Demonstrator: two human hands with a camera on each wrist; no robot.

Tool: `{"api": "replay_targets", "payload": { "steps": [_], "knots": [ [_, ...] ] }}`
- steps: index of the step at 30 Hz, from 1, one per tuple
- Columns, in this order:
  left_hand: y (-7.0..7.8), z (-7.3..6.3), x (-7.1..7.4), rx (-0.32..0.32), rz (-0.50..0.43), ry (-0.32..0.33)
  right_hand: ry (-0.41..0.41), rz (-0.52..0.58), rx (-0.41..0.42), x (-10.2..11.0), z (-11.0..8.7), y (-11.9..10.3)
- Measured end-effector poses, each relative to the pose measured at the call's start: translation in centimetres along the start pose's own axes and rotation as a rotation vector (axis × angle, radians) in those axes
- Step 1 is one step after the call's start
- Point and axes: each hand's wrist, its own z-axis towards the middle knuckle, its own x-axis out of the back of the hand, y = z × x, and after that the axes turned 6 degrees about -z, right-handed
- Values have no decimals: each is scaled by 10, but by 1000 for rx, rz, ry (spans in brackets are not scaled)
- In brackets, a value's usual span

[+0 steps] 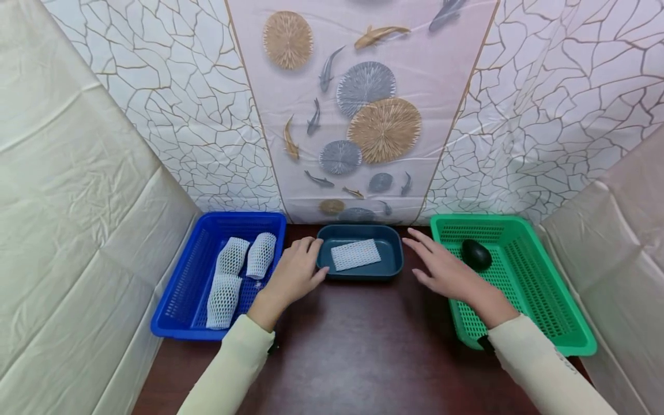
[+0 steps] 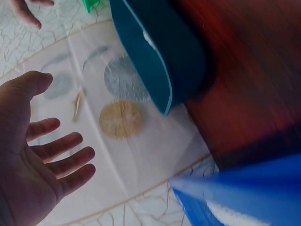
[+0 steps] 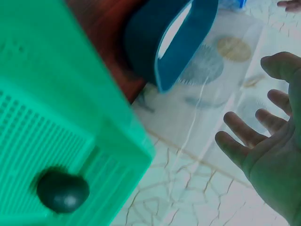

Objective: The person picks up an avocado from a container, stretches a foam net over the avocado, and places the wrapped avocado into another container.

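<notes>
A dark teal tray (image 1: 360, 277) stands against the back wall with a flat white foam net sleeve (image 1: 356, 255) lying in it. My left hand (image 1: 298, 262) is at the tray's left end and overlaps its rim in the head view. Its fingers (image 2: 77, 181) are spread and relaxed, with nothing in them. On the other side, my right hand (image 1: 446, 268) hovers between the tray and the green basket (image 1: 534, 276), fingers apart and holding nothing. A dark, glossy egg-shaped object (image 1: 476, 255) lies inside that basket, toward its back left.
At the left stands a blue basket (image 1: 189, 333) holding several puffed-out white foam net sleeves (image 1: 223, 301). Both baskets and the tray sit on a dark reddish-brown table (image 1: 358, 346). Patterned cloth (image 1: 381, 129) hangs behind, with pale padded cloth walls at either side.
</notes>
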Motion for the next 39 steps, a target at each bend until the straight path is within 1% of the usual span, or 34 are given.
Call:
{"api": "replay_targets", "payload": {
  "steps": [2, 6, 12, 16, 22, 25, 28, 31, 33, 38, 39],
  "knots": [
    [5, 3, -6, -17, -5, -17, -4, 1, -17, 4, -4, 7],
    [12, 8, -19, -27, -6, -63, -16, -12, -50, 12, -10, 22],
    [16, 10, -44, -48, -4, -106, -37, -34, -108, 18, -18, 47],
    [14, 10, -60, -57, 35, -130, -33, -19, -132, 16, -22, 65],
    [7, 7, -80, -61, 63, -151, -84, 2, -200, 13, -23, 88],
    [5, 6, -88, -64, 61, -172, -116, 16, -247, 10, -24, 102],
    [4, 6, -95, -51, 54, -199, -143, 40, -305, 5, -26, 117],
    [3, 8, -101, -49, 73, -221, -158, 61, -362, 1, -26, 129],
    [3, 8, -105, -64, 93, -216, -172, 62, -392, -2, -26, 135],
    [3, 10, -113, -118, 156, -178, -199, 96, -466, -10, -30, 152],
    [3, 11, -114, -121, 162, -182, -202, 109, -482, -13, -31, 155]
  ]
}}
